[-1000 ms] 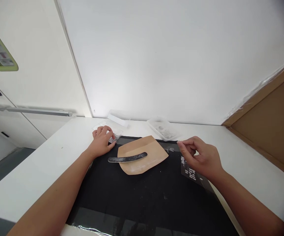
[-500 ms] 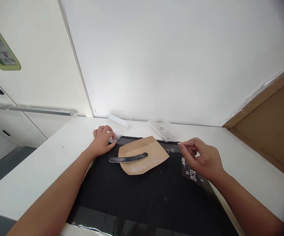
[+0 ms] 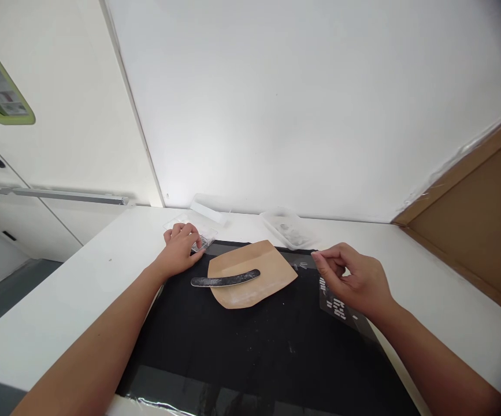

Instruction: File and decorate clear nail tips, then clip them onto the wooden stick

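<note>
My left hand (image 3: 181,249) has its fingers curled over a clear plastic box (image 3: 207,238) at the far left edge of the black mat (image 3: 233,346). Over the mat's right side, my right hand (image 3: 354,280) pinches thumb and forefinger together; anything between the tips is too small to make out. Below that hand lies a sheet of small whitish pieces (image 3: 337,307). Between the hands sits a tan paper piece (image 3: 254,260), and across it rests a curved black nail file (image 3: 226,279), worn pale along its surface.
Behind the mat, a translucent plastic tray (image 3: 287,228) with small clear items stands near the white wall (image 3: 276,115). A white strip-like box (image 3: 208,212) lies further left. Tiny pale specks dot the mat. A brown board (image 3: 484,219) leans in at the right.
Both hands keep nearly the same place and pose. The whole view has shifted very slightly; the paper piece and file stay where they were.
</note>
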Motion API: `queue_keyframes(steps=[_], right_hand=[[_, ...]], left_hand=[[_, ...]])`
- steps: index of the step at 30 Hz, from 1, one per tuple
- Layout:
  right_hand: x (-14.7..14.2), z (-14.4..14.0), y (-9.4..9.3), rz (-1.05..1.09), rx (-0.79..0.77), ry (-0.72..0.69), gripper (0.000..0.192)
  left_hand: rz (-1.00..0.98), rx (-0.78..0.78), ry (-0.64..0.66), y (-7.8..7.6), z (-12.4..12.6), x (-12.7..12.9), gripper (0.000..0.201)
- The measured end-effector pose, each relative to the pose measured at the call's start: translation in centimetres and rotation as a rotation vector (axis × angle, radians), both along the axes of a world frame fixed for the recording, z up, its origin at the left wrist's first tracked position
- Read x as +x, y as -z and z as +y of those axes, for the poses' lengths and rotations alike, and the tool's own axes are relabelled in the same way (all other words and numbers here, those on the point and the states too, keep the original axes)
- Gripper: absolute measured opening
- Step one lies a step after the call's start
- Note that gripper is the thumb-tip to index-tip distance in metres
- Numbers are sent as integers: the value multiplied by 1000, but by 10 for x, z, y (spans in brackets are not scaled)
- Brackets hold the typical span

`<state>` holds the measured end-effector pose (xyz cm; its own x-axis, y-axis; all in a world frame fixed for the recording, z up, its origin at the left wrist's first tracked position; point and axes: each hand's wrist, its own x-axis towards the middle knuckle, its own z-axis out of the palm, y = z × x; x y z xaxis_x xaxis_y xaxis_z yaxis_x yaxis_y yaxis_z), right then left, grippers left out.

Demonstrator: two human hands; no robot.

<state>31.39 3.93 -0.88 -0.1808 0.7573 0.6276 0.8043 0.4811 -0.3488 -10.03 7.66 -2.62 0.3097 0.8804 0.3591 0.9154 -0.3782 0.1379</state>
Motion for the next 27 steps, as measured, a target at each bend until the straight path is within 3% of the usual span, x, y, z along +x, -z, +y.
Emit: queue_keyframes(steps=[13, 27], right_hand=[[2, 2, 2, -24, 36, -43, 27], [3, 2, 2, -30, 28, -63, 26]], left_hand=[[-116, -42, -88, -1, 1, 4, 21], [-59, 7, -45, -5, 1, -5, 26]])
